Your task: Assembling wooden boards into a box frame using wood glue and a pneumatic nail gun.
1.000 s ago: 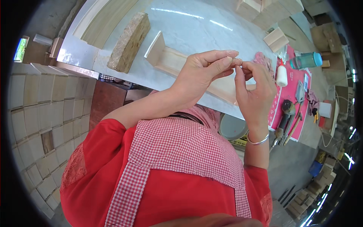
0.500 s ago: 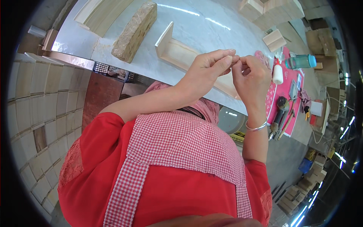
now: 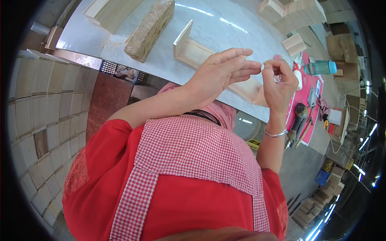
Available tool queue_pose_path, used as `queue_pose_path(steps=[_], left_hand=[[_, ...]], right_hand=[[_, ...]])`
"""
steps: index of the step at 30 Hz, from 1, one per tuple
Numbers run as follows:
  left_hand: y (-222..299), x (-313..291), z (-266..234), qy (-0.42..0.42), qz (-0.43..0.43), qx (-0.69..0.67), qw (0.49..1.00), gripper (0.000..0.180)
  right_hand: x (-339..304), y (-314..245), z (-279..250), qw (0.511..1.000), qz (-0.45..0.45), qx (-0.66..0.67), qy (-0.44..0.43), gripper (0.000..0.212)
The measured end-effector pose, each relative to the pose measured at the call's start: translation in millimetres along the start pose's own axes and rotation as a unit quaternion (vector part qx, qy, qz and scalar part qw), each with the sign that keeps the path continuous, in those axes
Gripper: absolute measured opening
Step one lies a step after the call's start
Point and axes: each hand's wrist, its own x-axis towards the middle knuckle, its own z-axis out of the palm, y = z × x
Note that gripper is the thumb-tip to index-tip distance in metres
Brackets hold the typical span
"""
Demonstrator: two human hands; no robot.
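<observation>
My left hand (image 3: 221,72) is held over the table with its fingers stretched out. Close to its fingertips, my right hand (image 3: 280,82) pinches thumb and forefinger together; a tiny whitish bit shows there, too small to name. Below both hands lies a pale wooden piece (image 3: 196,52), a long board with an upright end panel at its left. Its middle is partly hidden by my left hand. A brown block wrapped in clear film (image 3: 149,31) rests to the left of it.
Stacked wooden boards (image 3: 114,14) stand far left on the marbled table (image 3: 225,36), with wooden boxes (image 3: 299,14) at the far right. On a pink mat (image 3: 307,90) are a white bottle (image 3: 298,80), a teal bottle (image 3: 317,67) and hand tools (image 3: 297,124). Wooden blocks (image 3: 48,108) are piled at my left.
My hands have come apart a little. The left fingers have straightened from a pinch, and the right hand has moved to the right. The view has shifted slightly.
</observation>
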Motion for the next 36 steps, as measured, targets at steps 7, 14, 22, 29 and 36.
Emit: queue_pose_path(steps=[7, 14, 22, 29, 36], left_hand=[[4, -1, -1, -0.039, -0.003, 0.003, 0.999, 0.042], [4, 1, -4, -0.071, 0.040, 0.074, 0.994, 0.042], [-5, 3, -5, -0.056, 0.104, 0.172, 0.978, 0.034], [71, 0, -46, 0.065, 0.210, 0.282, 0.934, 0.023], [246, 26, -151, 0.363, 0.276, 0.788, 0.414, 0.061]], right_hand=[[-3, -4, -2, 0.990, 0.056, 0.130, 0.026, 0.003], [-4, -26, -9, 0.973, 0.005, 0.229, -0.027, 0.007], [-14, -22, -17, 0.954, 0.093, 0.286, 0.009, 0.018], [-44, 13, 26, 0.988, 0.131, 0.047, -0.074, 0.041], [-84, 32, 70, 0.972, 0.174, 0.058, -0.149, 0.023]])
